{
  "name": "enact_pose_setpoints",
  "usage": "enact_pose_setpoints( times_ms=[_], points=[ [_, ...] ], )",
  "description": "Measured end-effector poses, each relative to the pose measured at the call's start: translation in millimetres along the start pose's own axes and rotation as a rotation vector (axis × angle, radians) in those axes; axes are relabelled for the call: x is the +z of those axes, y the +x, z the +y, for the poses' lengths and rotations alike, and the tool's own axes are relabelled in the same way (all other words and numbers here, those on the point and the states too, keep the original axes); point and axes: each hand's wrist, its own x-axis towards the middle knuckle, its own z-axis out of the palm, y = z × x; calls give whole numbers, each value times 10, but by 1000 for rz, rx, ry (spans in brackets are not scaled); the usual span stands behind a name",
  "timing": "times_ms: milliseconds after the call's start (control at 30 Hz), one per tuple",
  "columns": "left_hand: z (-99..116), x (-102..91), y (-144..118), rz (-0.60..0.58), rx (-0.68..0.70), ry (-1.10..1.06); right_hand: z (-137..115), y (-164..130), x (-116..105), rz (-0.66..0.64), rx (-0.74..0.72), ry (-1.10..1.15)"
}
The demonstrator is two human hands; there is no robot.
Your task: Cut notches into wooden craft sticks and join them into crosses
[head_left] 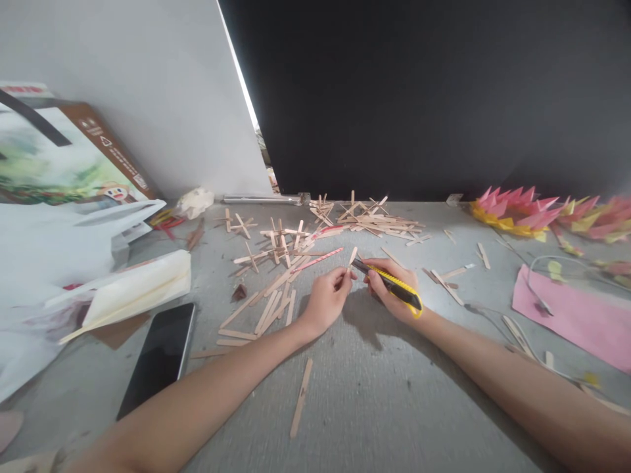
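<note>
Between the fingertips of my left hand (326,299) a short wooden craft stick (353,255) stands with its rounded end up. My right hand (392,289) is wrapped round a yellow and black utility knife (400,289). The knife's front end points left and lies right beside the stick; whether the blade touches the wood I cannot tell. Several loose craft sticks (270,314) lie left of my hands, and one stick (301,398) lies apart in front of me. Beyond my hands is a heap of sticks (379,222), some crossed over each other. A red patterned strip (318,259) lies near my left hand.
At the left are a black phone (156,358), a paper packet (138,289) and white plastic bags (54,263). Pink and yellow folded-paper pieces (515,210) stand back right, with pink paper (566,315) and a cable (535,289) nearer. A dark panel (419,98) rises behind.
</note>
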Motion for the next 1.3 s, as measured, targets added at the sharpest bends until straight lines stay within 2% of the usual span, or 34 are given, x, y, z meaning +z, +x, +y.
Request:
enact_pose_setpoints(
  times_ms=[333,533,833,1300],
  points=[
    [13,-17,-15,-8,67,140,7,-11,17,-1,-6,36],
    [-17,-15,-15,-5,46,194,-75,-9,22,7,-21,-15],
    [-9,-6,-22,13,82,251,-44,-46,113,42,116,132],
    [-2,1,-30,22,133,267,-184,-58,158,59,217,252]
  ],
)
